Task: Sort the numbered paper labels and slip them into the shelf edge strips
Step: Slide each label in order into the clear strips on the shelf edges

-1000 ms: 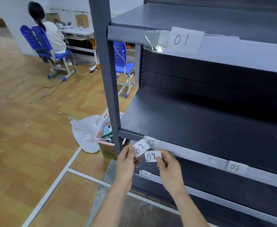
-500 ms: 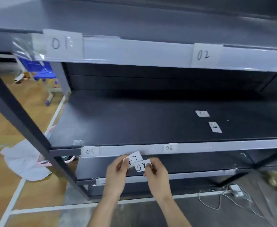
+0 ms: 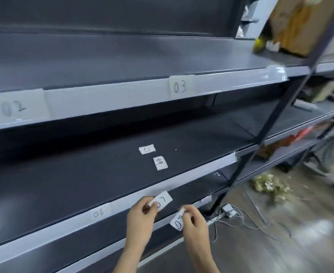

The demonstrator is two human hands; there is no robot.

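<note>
1. The left hand (image 3: 142,217) pinches the 07 label (image 3: 162,200) between thumb and fingers. The paper is held tilted in front of the middle edge strip (image 3: 201,170); whether it touches the strip cannot be told.
2. The right hand (image 3: 194,223) grips the 08 label (image 3: 177,222) by its upper end. The paper hangs below the strip, near the left hand but apart from the 07 label.
3. The 06 label (image 3: 99,213) sits in the same strip, to the left of both hands.
4. Two loose labels lie on the middle shelf deck (image 3: 63,184): the 09 label (image 3: 160,162) and, just behind it, a blurred label (image 3: 146,149) that cannot be read.
5. The upper edge strip (image 3: 103,99) carries the 02 label (image 3: 14,108) and the 03 label (image 3: 180,86), well apart.
</note>
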